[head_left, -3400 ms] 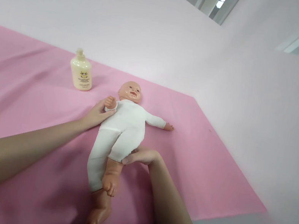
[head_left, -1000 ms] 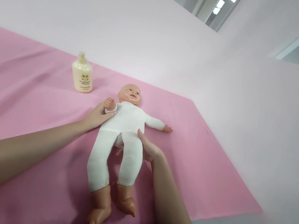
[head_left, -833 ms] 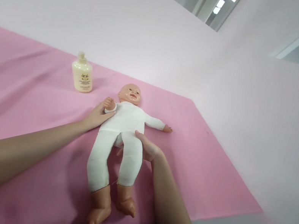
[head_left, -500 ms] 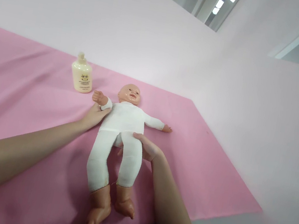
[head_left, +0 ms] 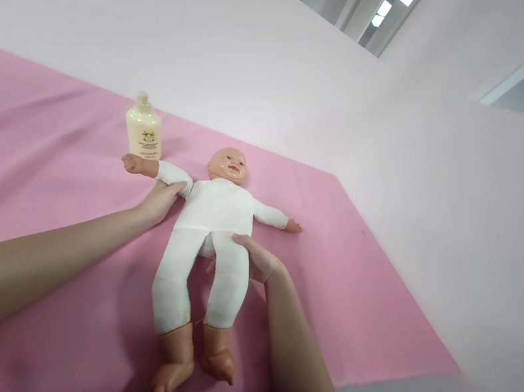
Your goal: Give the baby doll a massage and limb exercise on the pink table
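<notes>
A baby doll (head_left: 216,208) with a white cloth body lies on its back, head away from me and feet toward me. My left hand (head_left: 160,200) is closed around its upper arm on the left side, thumb on top and the other fingers hidden beneath. That doll arm stretches out to the left, its fist just in front of the bottle. My right hand (head_left: 258,259) grips the doll's thigh on the right side, with the thumb on top and fingertips showing between the legs. The doll's other arm lies stretched out to the right.
A pale yellow pump bottle (head_left: 145,131) with a dark label stands behind the doll's left-side fist. Pink cloth (head_left: 340,270) covers the table, with creases at the left. A white wall (head_left: 122,9) rises behind and to the right, with windows above.
The doll's left-side arm has swung out to the left and straightened, its fist now overlapping the bottle's base in view. My left hand has shifted slightly left with it. My right hand is unchanged.
</notes>
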Tool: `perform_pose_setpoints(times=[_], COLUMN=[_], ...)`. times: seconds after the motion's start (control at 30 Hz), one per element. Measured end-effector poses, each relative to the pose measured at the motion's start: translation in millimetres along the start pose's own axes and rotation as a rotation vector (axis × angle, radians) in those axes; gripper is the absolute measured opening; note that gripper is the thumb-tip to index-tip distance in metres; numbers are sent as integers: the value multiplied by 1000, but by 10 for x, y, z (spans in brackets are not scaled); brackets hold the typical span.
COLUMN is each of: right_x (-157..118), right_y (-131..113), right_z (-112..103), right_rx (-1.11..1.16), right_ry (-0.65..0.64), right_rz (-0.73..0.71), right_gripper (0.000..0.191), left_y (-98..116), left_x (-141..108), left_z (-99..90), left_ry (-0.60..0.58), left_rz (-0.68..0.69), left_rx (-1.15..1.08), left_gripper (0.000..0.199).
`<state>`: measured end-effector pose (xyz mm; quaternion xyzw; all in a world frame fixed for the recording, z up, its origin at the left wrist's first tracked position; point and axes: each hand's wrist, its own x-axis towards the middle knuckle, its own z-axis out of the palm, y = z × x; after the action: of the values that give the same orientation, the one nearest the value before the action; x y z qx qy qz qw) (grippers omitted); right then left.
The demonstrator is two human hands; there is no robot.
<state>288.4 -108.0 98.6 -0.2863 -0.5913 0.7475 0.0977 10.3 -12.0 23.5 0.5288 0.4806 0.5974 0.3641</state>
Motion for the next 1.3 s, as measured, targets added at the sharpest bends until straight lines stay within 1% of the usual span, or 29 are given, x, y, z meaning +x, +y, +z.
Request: perform_pose_setpoints(times=[0.1,0.2,0.3,0.4,0.5,0.63,0.73,0.9,1.03,1.17,1.3], right_x=[2,28,58,58,21,-32,-46,-45,-50,-51,-45], right_y=[36,138,255,284,213,116,102,107,80,76,119], right_z=[-32,-101,-176,-188,-132,-56,-44,-45,-23,-17,-54], right_rx=[6,34,59,62,49,36,37,16,-15,-19,13], right_ry=[8,6,19,19,26,95,152,190,216,217,149], right_rz=[20,3,-26,-43,-36,17,41,27,-11,-7,44], right_gripper=[103,101,99,97,99,101,102,102,101,104,107], left_y=[53,117,206,306,392,475,522,561,552,524,512], left_x=[-13,-14,-18,-35,-50,-51,-48,-64,-77,-75,-69], left_z=[24,33,47,68,75,48,24,38,53,45,50], left_ry=[93,120,173,207,232,246,233,162,86,39,20], left_rz=[-116,-213,-339,-440,-498,-558,-632,-706,-742,-754,-762], left_rx=[-171,-326,-525,-675,-766,-804,-836,-839,-826,-820,-812], left_gripper=[34,21,7,25,32,35,36,32,35,36,36])
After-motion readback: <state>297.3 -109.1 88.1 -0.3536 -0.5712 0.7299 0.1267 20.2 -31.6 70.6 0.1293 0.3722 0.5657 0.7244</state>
